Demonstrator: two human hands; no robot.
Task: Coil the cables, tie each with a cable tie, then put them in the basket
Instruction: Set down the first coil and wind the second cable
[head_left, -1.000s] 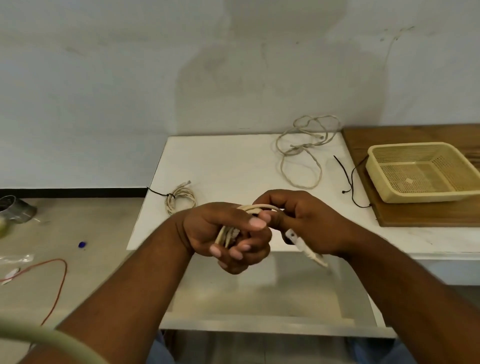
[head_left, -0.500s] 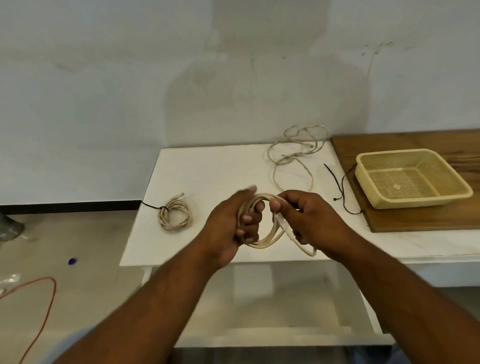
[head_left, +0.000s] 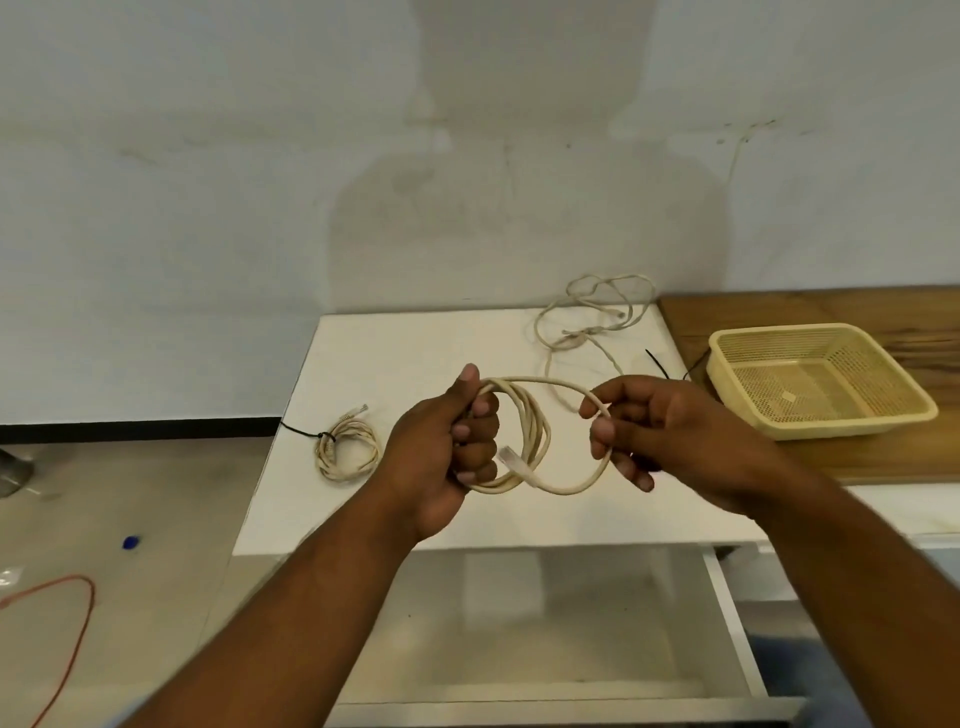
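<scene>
Beige cable (head_left: 524, 431) held above the white table (head_left: 415, 353), coils clenched in left hand (head_left: 447, 447), last loop pinched by right hand (head_left: 654, 421); coiling nearly complete, 1 black cable tie (head_left: 658, 364) needed next.

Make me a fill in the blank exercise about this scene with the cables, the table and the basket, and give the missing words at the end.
1. The yellow perforated plastic basket sits on a brown ______ board.
2. The beige cable being coiled is gripped by the left hand and the ______ hand.
3. The small coiled beige cable on the white table is bound with a ______ cable tie.
4. The number of cables inside the basket is ______.

Missing words: wooden; right; black; zero
</scene>
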